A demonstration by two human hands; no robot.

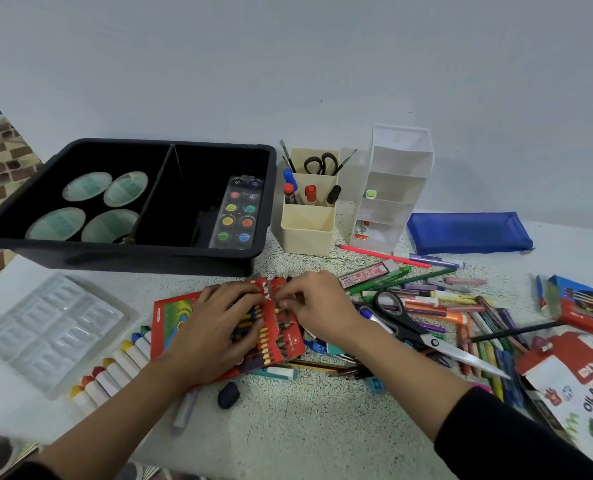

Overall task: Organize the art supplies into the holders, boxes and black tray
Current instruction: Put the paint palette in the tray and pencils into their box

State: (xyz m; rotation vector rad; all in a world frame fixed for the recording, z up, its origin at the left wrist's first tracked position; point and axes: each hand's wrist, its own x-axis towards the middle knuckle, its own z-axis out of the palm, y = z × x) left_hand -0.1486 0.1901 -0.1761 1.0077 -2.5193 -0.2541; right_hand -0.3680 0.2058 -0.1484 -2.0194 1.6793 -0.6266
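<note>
While leaning over the surface [305,427], working at the red crayon box [290,341] lying flat just in front of the black tray [132,249]. Judging the task as roughly midway: already sitting in the tray, four round tubs [57,223] and a paint palette [236,216]; standing in the cream holder [307,237], markers, brushes and small scissors. Waiting loose to the right, a heap of pens and crayons [437,301], large scissors [406,323] and an oil pastel box [579,386]; waiting on the left, a row of paint sticks [122,365]; standing almost unfilled, the white holder [392,188]. Pressing palm-down on the box and its crayons with the left hand [215,330], fingers [243,294] spread and only lightly bent, gripping nothing. Pinching at the box's top flap with the right hand [323,310], its fingers drawn tightly together; whether closing on card or a crayon tip, not showing clearly
</note>
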